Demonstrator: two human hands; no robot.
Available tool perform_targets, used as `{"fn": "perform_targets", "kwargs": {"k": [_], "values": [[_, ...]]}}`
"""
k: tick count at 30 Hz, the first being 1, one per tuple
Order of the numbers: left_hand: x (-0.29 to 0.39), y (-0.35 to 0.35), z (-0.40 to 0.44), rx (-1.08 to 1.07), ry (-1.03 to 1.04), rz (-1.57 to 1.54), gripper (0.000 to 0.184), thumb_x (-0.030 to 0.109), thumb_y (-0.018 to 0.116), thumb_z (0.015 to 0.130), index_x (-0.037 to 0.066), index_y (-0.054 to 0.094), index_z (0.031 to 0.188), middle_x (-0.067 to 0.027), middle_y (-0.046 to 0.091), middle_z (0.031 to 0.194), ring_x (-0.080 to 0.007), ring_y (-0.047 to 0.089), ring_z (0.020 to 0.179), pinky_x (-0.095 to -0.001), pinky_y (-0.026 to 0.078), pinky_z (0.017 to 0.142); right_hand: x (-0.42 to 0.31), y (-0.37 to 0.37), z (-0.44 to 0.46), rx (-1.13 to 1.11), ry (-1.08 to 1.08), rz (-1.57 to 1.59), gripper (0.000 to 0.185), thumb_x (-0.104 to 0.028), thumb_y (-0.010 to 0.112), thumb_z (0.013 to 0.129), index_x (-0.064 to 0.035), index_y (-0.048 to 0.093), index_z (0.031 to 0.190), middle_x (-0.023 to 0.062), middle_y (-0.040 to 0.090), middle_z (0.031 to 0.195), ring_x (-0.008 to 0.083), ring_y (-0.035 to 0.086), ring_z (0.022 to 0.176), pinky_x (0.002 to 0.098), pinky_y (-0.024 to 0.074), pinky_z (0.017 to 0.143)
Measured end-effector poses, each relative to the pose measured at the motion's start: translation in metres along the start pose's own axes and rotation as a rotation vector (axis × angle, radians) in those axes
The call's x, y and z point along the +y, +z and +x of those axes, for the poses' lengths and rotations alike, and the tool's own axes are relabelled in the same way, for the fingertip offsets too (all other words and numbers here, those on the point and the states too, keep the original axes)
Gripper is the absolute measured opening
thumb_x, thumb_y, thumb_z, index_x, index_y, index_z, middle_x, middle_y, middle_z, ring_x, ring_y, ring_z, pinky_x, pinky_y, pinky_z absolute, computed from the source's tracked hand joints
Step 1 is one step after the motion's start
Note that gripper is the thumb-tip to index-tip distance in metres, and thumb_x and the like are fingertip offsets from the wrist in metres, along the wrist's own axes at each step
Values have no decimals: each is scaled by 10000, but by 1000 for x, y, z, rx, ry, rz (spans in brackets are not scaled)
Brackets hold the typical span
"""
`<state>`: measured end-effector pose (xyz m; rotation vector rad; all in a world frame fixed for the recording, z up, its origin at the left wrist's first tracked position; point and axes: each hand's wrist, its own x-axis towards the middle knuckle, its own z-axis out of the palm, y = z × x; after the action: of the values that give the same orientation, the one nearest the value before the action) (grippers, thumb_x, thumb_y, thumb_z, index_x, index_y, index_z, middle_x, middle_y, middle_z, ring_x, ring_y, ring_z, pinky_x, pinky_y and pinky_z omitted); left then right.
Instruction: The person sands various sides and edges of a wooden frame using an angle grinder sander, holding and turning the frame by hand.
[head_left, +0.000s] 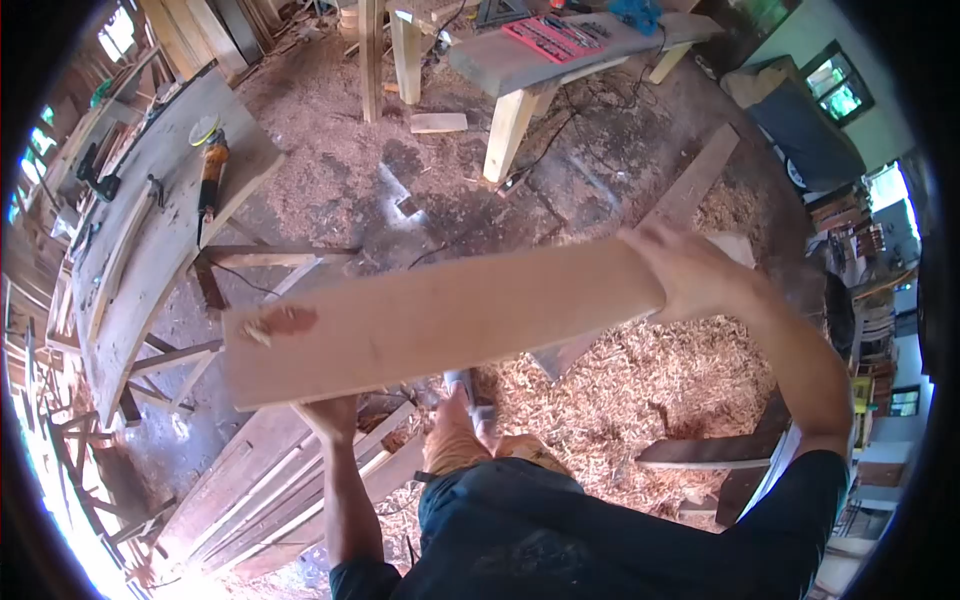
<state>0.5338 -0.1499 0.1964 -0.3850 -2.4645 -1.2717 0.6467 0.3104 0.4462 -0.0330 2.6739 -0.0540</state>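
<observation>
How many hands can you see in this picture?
2. The right hand grips the right end of the wooden board; the left hand is at its lower edge, near the left end, its fingers mostly hidden.

1 head camera faces forward-down, close above the board (450, 322).
</observation>
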Motion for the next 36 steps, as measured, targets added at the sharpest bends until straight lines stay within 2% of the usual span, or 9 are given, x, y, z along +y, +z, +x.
{"fn": "perform_targets", "kwargs": {"k": [6,10,13,15,18,25,28,31,36], "values": [[-84,68,-97,-37,-602,-438,652,305,855,771,20,591,1295,-126,647,1238,-293,611,1132,-466,459,1018,32,11,72,-73,-94,-123,1057,-257,898,648,-63,331,1519,240,453,1410,434,437,1346,525,358,1161],[-217,123,-223,-509,-173,430,565,360,774,853,52,604,1295,-115,635,1283,-299,592,1194,-464,461,1031,57,41,124,-120,-160,-163,1039,-214,893,628,-62,347,1500,227,433,1415,430,415,1355,566,311,1184],[-149,134,-197,-256,-415,-4,460,322,753,845,65,658,1214,-113,692,1164,-294,654,1097,-449,516,938,71,60,158,-164,-224,-177,994,-166,862,649,-65,353,1496,207,427,1409,417,416,1355,632,293,1169],[-113,125,-169,-555,-378,233,377,228,628,937,80,576,1279,-134,607,1228,-340,565,1136,-474,418,987,86,81,180,-132,-259,-186,943,-124,826,673,-63,356,1489,199,438,1391,407,425,1347,659,283,1160],[-120,156,-193,-253,-289,199,237,238,757,783,72,725,949,-141,722,854,-353,716,746,-423,571,671,105,115,209,-178,-285,-190,876,-99,780,721,-60,362,1490,203,433,1396,399,400,1378,691,251,1165],[-109,172,-193,-186,-497,125,243,237,760,758,57,730,918,-177,716,866,-386,713,776,-432,578,684,143,214,270,21,-464,-103,721,-81,732,745,-53,455,1410,201,456,1359,413,442,1317,700,267,1146],[-102,176,-201,-142,-573,150,222,215,746,771,49,727,919,-185,717,879,-391,711,776,-444,578,691,135,216,281,-106,-441,-112,772,-49,721,749,-73,429,1463,196,428,1376,393,432,1321,729,239,1153],[-101,171,-211,-356,-607,212,202,179,713,810,49,714,966,-189,718,906,-401,710,803,-452,577,698,136,231,290,-111,-484,-99,795,-57,735,745,-72,418,1475,197,417,1391,399,414,1343,732,239,1154],[-112,181,-220,-150,-743,90,219,187,671,854,49,676,1024,-220,699,938,-441,689,849,-500,553,716,125,241,304,-138,-482,-93,870,-81,781,717,-72,399,1499,206,407,1410,415,376,1383,737,232,1156]]}}
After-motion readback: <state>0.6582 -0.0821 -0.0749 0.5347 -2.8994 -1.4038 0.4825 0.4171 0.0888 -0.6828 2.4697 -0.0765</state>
